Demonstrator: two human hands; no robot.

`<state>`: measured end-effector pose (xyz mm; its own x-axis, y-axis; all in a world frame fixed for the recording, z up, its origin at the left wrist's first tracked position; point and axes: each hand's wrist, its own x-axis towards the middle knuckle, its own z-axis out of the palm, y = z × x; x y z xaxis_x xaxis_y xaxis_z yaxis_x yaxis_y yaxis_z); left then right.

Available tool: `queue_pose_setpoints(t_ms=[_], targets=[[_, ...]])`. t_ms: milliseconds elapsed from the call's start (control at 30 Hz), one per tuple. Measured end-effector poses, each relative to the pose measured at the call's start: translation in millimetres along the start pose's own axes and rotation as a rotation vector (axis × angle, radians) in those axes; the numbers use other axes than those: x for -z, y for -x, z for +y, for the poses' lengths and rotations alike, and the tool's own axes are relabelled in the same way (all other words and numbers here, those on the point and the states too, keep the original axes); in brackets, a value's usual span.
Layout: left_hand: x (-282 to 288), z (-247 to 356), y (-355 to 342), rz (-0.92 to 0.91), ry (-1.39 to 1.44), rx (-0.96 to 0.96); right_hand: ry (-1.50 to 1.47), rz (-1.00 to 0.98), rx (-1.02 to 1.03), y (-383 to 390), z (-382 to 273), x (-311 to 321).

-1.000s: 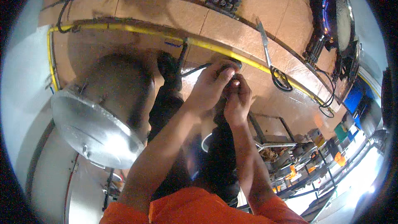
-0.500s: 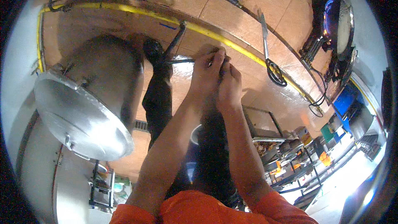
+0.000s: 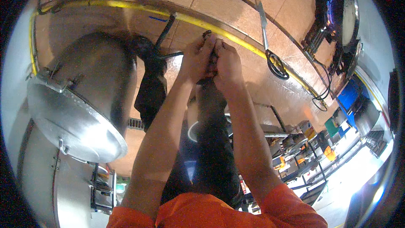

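Both my hands are raised together in front of me, above the brown tiled floor [image 3: 253,88]. My left hand [image 3: 195,62] has its fingers curled inward against a small dark thing [image 3: 212,62]. My right hand [image 3: 229,64] is closed against the same dark thing from the other side. Most of it is hidden between my fingers, so its kind cannot be made out. A small dark tip [image 3: 206,34] shows above the left fingers. To the left of my hands stand black bars [image 3: 166,33], joined to a dark, bulky shape [image 3: 150,86].
A big metal pot [image 3: 99,71] with a shiny lid [image 3: 80,120] stands at the left. Yellow pipe [image 3: 202,24] runs along the floor beyond my hands. A long metal tool with black looped handles [image 3: 276,64] lies across it. Blue flame [image 3: 331,10] burns beside a pan [image 3: 349,23].
My hands have shifted left in the picture and sit slightly apart, showing more of the dark thing between them. The surroundings have also slid a little left in view.
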<state>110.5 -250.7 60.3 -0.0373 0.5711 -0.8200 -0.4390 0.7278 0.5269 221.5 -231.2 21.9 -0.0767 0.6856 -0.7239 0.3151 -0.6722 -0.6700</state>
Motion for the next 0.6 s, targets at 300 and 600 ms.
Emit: queue_pose_setpoints(t_ms=[300,600], targets=[[-9,-6,29,0.037,0.451,-0.105,-0.39,0.029,-0.128,63,-65,5],[-12,26,44,-0.127,0.775,-0.191,-0.441,0.042,0.084,78,-70,-12]])
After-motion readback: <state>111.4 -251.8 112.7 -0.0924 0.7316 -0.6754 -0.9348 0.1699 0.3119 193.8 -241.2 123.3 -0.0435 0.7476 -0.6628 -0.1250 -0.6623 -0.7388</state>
